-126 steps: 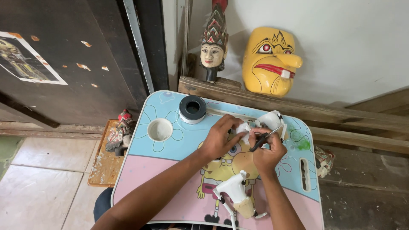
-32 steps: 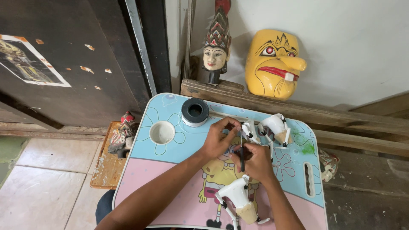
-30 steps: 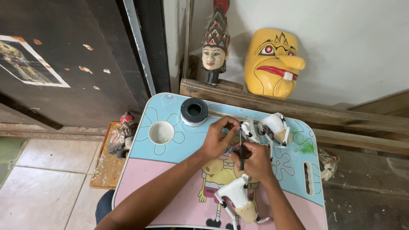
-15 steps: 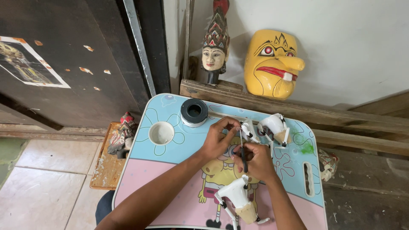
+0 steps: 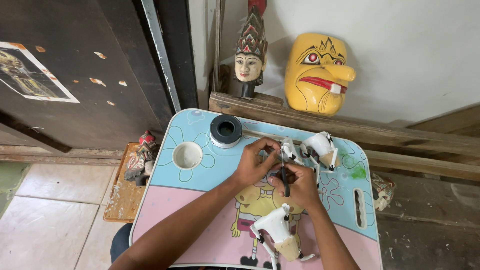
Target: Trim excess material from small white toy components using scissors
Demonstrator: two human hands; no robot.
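White figure (image 5: 289,149) is pinched by the left hand (image 5: 254,164) near the table's (image 5: 170,210) far edge, centre. A thin dark brush (image 5: 285,176) is gripped in the right hand (image 5: 298,184), fingers closed on it, tip at the figure. Since 4 s ago the brush has been swung from slanted to upright and the hands drawn together; painting looks under way. A 2nd figure (image 5: 322,146) stands just right, a 3rd (image 5: 278,234) at the near edge. Black jar (image 5: 226,131) and white cup (image 5: 187,155) sit toward the far left corner.

glossy yellow mask (image 5: 318,73), rough wood beam (image 5: 400,137)
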